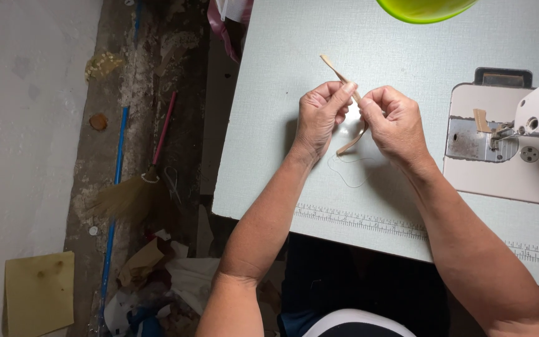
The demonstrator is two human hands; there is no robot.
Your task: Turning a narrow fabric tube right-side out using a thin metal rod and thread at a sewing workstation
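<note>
Head view: both hands' fingers pinch a tan strip (352, 93) below a green bowl (424, 9).

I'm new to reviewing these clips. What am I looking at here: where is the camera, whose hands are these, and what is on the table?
There is one picture, taken by a camera worn on a person's head and looking down, so the two bare arms reaching up from the bottom belong to the wearer. The left hand and right hand meet over a pale grey-green table and pinch a narrow tan strip between their fingertips; one end sticks up and away, the other loops down below the hands. A loose thread lies on the table beneath them. At the right is the bed and head of a sewing machine. A green bowl shows at the top edge, and a printed ruler runs along the table's near edge. On the floor at left lie a broom and scraps.
</note>
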